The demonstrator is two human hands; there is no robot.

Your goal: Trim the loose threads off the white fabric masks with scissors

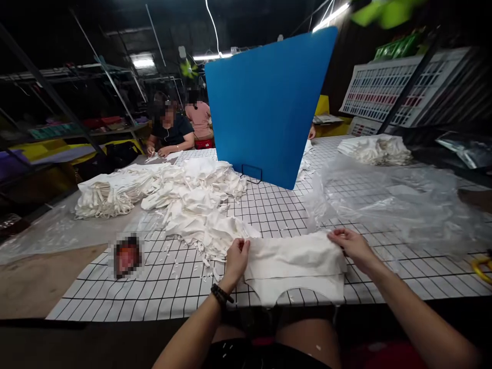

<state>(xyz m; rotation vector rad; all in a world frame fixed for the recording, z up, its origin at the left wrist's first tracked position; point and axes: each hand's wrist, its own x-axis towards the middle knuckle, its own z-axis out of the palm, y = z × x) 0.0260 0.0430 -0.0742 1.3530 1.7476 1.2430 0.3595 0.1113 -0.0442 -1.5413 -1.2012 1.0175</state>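
A white cloth garment (295, 259) with a curved cut-out along its near edge lies spread on the checked tablecloth (154, 297) at the table's front edge. My left hand (237, 259) pinches its upper left corner between thumb and fingers. At the upper right corner, my right hand (351, 245) pinches the cloth the same way. The upper part of the garment looks folded over or layered, with wrinkles across it. Just beyond my left hand is a loose heap of white garments (196, 205) with thin straps or strips trailing from it.
A blue board (269, 107) stands in a wire holder at mid-table. Stacked white garments (103, 197) lie left, another stack (374, 148) far right. Clear plastic sheeting (392, 200) covers the right side. Yellow-handled scissors (482, 269) are at the right edge. A co-worker (171, 130) sits across.
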